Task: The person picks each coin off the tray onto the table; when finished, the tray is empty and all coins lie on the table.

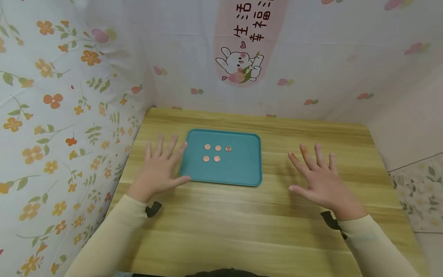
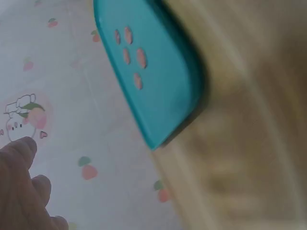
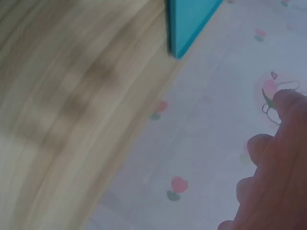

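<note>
I see five copper coins (image 1: 217, 148) lying in the teal tray (image 1: 243, 165), inward of the left hand (image 1: 155, 171), whose spread fingers reach its left rim; I can't tell whether they touch. The right hand (image 1: 322, 182), also spread, sits well apart from the coins.

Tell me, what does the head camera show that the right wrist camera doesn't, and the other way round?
Only the head view shows the left hand, five coppery coins and the writing. Only the right wrist view shows the right hand close up, a fingertip overlapping the rabbit print. Both share that hand and print, the wooden table, patterned cloth and teal tray, though the wrist view catches just its corner.
</note>
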### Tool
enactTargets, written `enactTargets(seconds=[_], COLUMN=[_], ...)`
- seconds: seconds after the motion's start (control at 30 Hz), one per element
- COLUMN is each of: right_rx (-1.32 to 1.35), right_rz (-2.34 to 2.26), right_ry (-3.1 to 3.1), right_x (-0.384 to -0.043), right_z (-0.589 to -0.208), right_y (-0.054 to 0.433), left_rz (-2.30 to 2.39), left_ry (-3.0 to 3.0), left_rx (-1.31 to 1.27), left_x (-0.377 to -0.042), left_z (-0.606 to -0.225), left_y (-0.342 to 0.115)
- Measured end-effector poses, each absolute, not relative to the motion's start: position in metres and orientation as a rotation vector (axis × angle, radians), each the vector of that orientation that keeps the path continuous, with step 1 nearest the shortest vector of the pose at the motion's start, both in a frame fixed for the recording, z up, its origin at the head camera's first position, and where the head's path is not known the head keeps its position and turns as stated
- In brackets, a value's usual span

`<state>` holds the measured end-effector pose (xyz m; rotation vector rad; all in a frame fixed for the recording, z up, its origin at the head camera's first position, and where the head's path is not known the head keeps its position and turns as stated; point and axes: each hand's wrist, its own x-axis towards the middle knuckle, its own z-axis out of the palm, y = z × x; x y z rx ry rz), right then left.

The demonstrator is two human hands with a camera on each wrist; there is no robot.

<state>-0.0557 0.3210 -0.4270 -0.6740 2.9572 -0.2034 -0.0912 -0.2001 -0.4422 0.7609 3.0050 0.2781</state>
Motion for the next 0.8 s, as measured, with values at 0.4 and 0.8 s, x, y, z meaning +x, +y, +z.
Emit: enactTargets(seconds=[0.4, 0.8], right_rx=[-0.687, -0.502], right_rz=[-0.635, -1.298], right_ry=[2.859, 2.722], right_x=[-0.084, -0.13], right_z=[-0.465, -0.51], right_y=[0.268, 0.202], left_rz=[1.214, 1.457], left_ry=[2.743, 2.809], left_rx=[0.522, 0.326], left_x=[-0.094, -0.1], left_z=[-0.508, -0.56], left_y=[-0.183, -0.162])
